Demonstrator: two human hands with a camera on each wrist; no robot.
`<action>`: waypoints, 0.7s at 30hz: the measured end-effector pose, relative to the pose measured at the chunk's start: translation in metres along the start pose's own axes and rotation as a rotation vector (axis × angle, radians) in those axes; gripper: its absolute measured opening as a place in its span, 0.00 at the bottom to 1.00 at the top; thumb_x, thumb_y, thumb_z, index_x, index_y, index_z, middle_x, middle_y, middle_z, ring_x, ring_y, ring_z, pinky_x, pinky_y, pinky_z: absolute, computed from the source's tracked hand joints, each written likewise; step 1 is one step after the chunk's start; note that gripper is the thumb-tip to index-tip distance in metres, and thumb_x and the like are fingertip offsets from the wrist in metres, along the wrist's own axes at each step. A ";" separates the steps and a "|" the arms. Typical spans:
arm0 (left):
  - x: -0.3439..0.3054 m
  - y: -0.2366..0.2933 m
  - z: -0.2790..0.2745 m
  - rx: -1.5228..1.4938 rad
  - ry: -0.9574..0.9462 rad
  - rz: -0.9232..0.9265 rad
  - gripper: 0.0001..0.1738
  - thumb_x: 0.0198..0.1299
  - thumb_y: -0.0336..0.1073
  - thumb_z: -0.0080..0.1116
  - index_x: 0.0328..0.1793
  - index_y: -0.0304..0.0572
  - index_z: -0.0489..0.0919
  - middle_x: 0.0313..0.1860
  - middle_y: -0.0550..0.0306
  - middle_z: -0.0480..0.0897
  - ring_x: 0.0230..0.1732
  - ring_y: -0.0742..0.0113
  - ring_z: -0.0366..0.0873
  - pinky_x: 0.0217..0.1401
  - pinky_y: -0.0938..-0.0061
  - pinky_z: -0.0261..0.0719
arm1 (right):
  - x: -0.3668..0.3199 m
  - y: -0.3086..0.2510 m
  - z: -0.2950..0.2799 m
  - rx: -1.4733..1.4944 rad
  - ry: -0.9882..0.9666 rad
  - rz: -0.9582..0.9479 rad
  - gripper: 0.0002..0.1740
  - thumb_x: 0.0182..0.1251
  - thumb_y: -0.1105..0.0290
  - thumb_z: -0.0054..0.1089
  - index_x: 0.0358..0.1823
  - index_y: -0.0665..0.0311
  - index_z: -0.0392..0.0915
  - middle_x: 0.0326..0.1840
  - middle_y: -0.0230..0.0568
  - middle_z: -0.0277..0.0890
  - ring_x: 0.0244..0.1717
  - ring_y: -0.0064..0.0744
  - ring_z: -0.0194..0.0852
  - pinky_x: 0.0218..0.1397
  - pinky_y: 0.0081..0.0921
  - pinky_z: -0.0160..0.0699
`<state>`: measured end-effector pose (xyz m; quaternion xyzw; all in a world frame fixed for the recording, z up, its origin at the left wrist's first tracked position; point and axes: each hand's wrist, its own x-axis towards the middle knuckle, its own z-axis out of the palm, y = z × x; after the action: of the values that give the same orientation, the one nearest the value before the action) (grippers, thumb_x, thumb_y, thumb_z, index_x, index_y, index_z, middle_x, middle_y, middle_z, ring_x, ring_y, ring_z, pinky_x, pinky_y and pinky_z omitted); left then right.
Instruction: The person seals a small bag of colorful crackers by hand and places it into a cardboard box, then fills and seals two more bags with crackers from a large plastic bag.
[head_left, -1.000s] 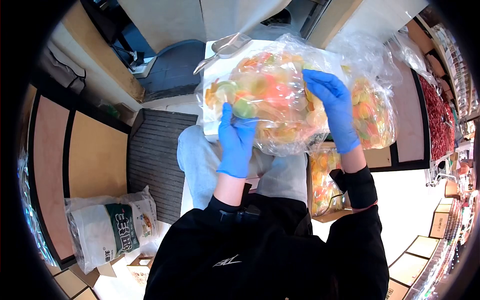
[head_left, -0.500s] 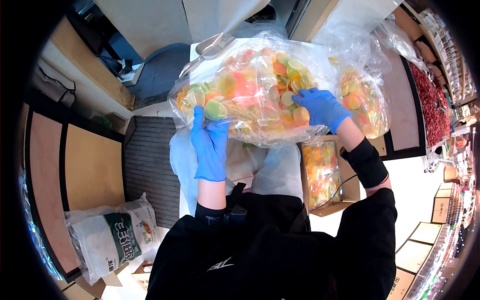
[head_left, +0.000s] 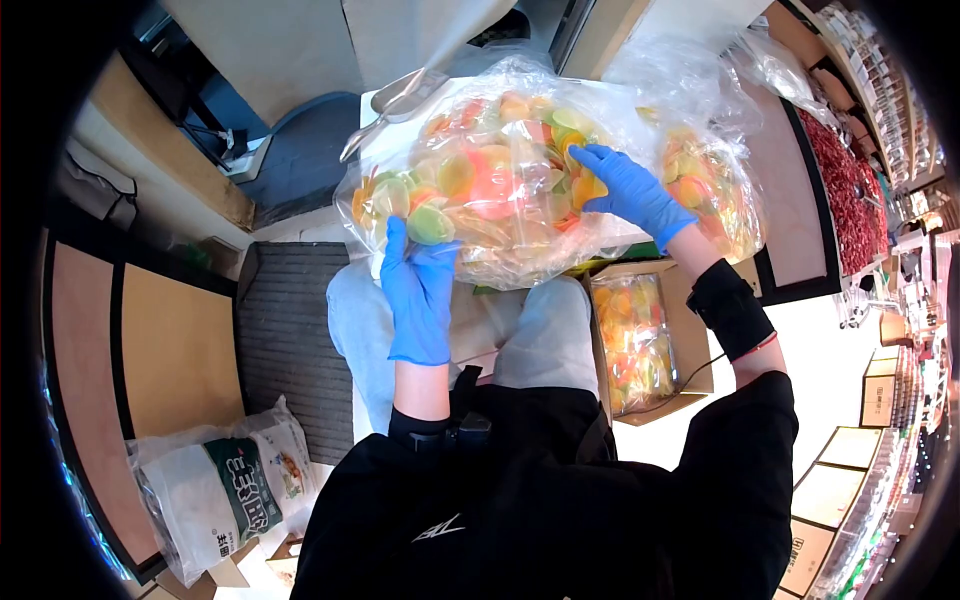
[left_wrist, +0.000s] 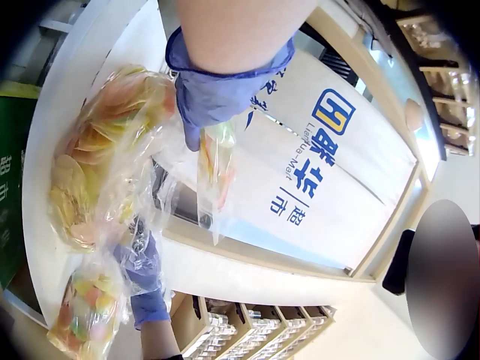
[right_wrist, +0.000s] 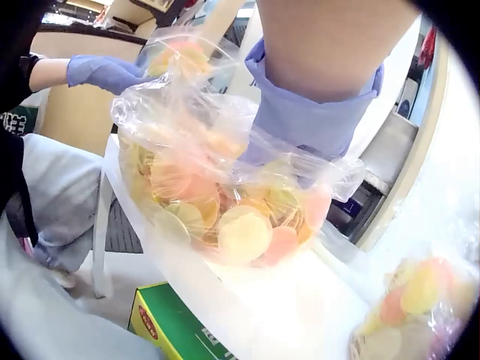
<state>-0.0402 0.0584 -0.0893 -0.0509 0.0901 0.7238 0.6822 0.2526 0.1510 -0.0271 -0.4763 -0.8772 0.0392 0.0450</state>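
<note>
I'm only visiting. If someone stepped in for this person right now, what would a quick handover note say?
Left hand: fingers straight, pressed against the near side of the clear plastic bag of round coloured crackers.
Right hand: fingers curled over that bag's upper right, gripping it.
Where: the bag sits on the white tabletop; metal scoop behind it, second filled bag to its right.
Done: bag looks full.
Left: its mouth is not visible, so check whether it needs closing.
</note>
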 end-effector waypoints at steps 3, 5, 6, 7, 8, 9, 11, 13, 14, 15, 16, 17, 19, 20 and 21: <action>0.000 0.003 -0.004 -0.064 -0.018 -0.030 0.23 0.67 0.37 0.49 0.66 0.37 0.65 0.63 0.46 0.71 0.63 0.51 0.69 0.64 0.49 0.68 | 0.001 0.009 0.005 0.237 0.052 0.049 0.37 0.50 0.69 0.67 0.66 0.54 0.66 0.63 0.48 0.65 0.61 0.50 0.64 0.63 0.37 0.66; 0.002 0.006 -0.008 -0.060 -0.030 -0.027 0.23 0.67 0.37 0.49 0.66 0.38 0.65 0.63 0.46 0.71 0.63 0.51 0.69 0.64 0.49 0.68 | 0.004 0.012 0.001 0.474 0.029 0.135 0.35 0.50 0.71 0.65 0.64 0.54 0.68 0.65 0.48 0.64 0.62 0.49 0.63 0.65 0.36 0.64; 0.002 0.007 -0.008 -0.058 -0.036 -0.025 0.23 0.67 0.37 0.49 0.66 0.38 0.65 0.63 0.46 0.71 0.63 0.51 0.69 0.64 0.49 0.68 | 0.005 0.012 0.000 0.310 -0.008 -0.005 0.33 0.49 0.72 0.64 0.61 0.53 0.70 0.64 0.47 0.66 0.62 0.48 0.64 0.64 0.35 0.65; 0.001 0.009 -0.008 -0.068 -0.043 -0.028 0.23 0.67 0.37 0.49 0.66 0.38 0.65 0.63 0.46 0.71 0.63 0.51 0.69 0.64 0.49 0.68 | 0.008 0.012 -0.001 0.145 -0.043 -0.145 0.30 0.49 0.73 0.63 0.59 0.53 0.72 0.62 0.46 0.67 0.61 0.47 0.65 0.64 0.34 0.66; 0.000 0.010 -0.007 -0.078 -0.049 -0.031 0.23 0.67 0.37 0.49 0.67 0.38 0.65 0.64 0.46 0.70 0.63 0.51 0.69 0.64 0.49 0.68 | 0.011 0.011 -0.001 -0.020 -0.078 -0.286 0.29 0.48 0.73 0.62 0.57 0.52 0.74 0.61 0.45 0.68 0.61 0.45 0.66 0.63 0.33 0.67; 0.000 0.011 -0.006 -0.088 -0.054 -0.034 0.23 0.67 0.37 0.49 0.67 0.38 0.65 0.64 0.46 0.70 0.63 0.51 0.69 0.64 0.49 0.68 | 0.013 0.001 -0.004 -0.122 -0.177 -0.301 0.24 0.49 0.74 0.61 0.52 0.50 0.77 0.53 0.41 0.72 0.57 0.43 0.68 0.60 0.33 0.69; -0.002 0.010 -0.003 -0.043 -0.062 0.006 0.25 0.67 0.37 0.49 0.68 0.36 0.63 0.65 0.43 0.69 0.65 0.50 0.66 0.68 0.47 0.62 | 0.015 -0.014 -0.006 -0.324 -0.217 -0.246 0.21 0.50 0.74 0.60 0.49 0.50 0.78 0.48 0.40 0.72 0.54 0.42 0.69 0.58 0.33 0.69; -0.003 0.010 -0.003 -0.036 -0.068 0.016 0.26 0.67 0.37 0.49 0.68 0.36 0.62 0.65 0.42 0.68 0.66 0.50 0.65 0.70 0.46 0.59 | 0.019 -0.025 -0.012 -0.472 -0.256 -0.208 0.19 0.52 0.74 0.59 0.47 0.50 0.78 0.44 0.38 0.71 0.50 0.41 0.69 0.56 0.33 0.69; -0.003 0.011 -0.003 -0.051 -0.072 0.009 0.26 0.67 0.37 0.50 0.68 0.36 0.62 0.65 0.42 0.68 0.66 0.50 0.65 0.70 0.47 0.59 | 0.022 -0.023 -0.009 -0.485 -0.263 -0.241 0.19 0.52 0.73 0.59 0.47 0.50 0.77 0.44 0.38 0.72 0.49 0.41 0.70 0.55 0.33 0.70; -0.003 0.012 -0.004 -0.066 -0.075 0.003 0.26 0.67 0.37 0.50 0.68 0.36 0.62 0.65 0.42 0.68 0.66 0.50 0.65 0.70 0.47 0.60 | 0.025 -0.018 -0.005 -0.499 -0.271 -0.273 0.19 0.52 0.72 0.60 0.48 0.51 0.77 0.44 0.38 0.72 0.49 0.42 0.71 0.54 0.33 0.71; -0.004 0.012 -0.003 -0.062 -0.075 0.007 0.26 0.66 0.37 0.50 0.68 0.36 0.62 0.65 0.42 0.68 0.66 0.49 0.65 0.70 0.47 0.60 | 0.027 -0.013 -0.004 -0.513 -0.279 -0.306 0.19 0.52 0.71 0.61 0.48 0.51 0.77 0.45 0.39 0.73 0.49 0.42 0.72 0.53 0.33 0.71; -0.005 0.011 -0.002 -0.058 -0.076 0.010 0.26 0.66 0.37 0.50 0.68 0.36 0.62 0.65 0.42 0.68 0.66 0.49 0.65 0.69 0.47 0.60 | 0.029 -0.007 -0.005 -0.387 -0.296 -0.240 0.19 0.50 0.70 0.63 0.47 0.52 0.77 0.45 0.40 0.74 0.48 0.42 0.72 0.52 0.34 0.72; -0.004 0.010 -0.002 -0.051 -0.064 0.009 0.25 0.67 0.37 0.50 0.68 0.37 0.63 0.65 0.43 0.68 0.65 0.50 0.67 0.68 0.48 0.62 | 0.032 -0.005 -0.017 -0.136 -0.325 -0.105 0.20 0.47 0.66 0.67 0.45 0.54 0.77 0.44 0.42 0.75 0.46 0.43 0.74 0.50 0.34 0.74; -0.004 0.009 -0.004 -0.046 -0.051 0.004 0.25 0.67 0.38 0.49 0.68 0.38 0.63 0.65 0.45 0.69 0.64 0.51 0.68 0.67 0.49 0.65 | 0.033 -0.006 -0.020 -0.090 -0.267 -0.050 0.21 0.47 0.65 0.68 0.46 0.54 0.77 0.44 0.42 0.75 0.44 0.43 0.75 0.49 0.34 0.74; -0.003 0.009 -0.004 -0.041 -0.039 -0.001 0.24 0.67 0.38 0.49 0.68 0.38 0.63 0.64 0.46 0.69 0.63 0.52 0.69 0.65 0.50 0.68 | 0.035 -0.011 -0.028 -0.045 -0.208 0.004 0.21 0.48 0.63 0.69 0.47 0.54 0.77 0.44 0.43 0.76 0.43 0.43 0.76 0.47 0.34 0.75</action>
<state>-0.0488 0.0542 -0.0922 -0.0507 0.0621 0.7261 0.6829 0.2272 0.1752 0.0033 -0.4725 -0.8768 0.0690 -0.0571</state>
